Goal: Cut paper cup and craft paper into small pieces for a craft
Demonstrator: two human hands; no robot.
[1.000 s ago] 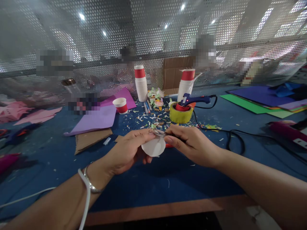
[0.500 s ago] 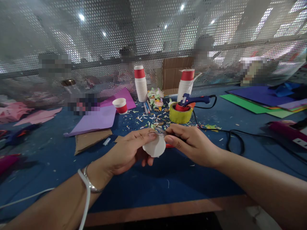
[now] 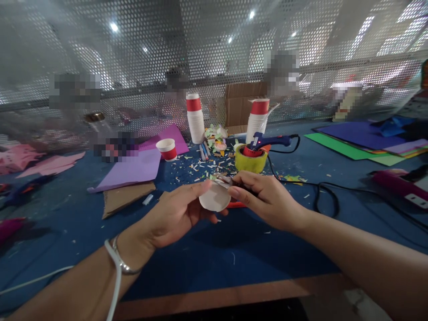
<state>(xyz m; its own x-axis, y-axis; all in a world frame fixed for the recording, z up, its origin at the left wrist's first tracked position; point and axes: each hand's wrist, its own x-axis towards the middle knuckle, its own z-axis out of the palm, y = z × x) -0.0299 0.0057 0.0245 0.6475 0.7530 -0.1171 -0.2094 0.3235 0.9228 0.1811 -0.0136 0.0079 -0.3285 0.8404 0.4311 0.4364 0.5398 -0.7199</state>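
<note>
The left hand [image 3: 175, 208] pinches a white paper disc [image 3: 214, 199], and the right hand [image 3: 267, 201], closed around scissors [image 3: 221, 183], holds the blades at its far edge: seemingly trimming, which calls for turning the disc with fingertips clear. Beyond both hands, paper scraps [image 3: 209, 166] litter the desk [image 3: 200, 272]; beyond the right hand, a glue gun [image 3: 274, 141] sits on a tape roll [image 3: 250, 164], its cord [image 3: 301, 182] crowding that side.
</note>
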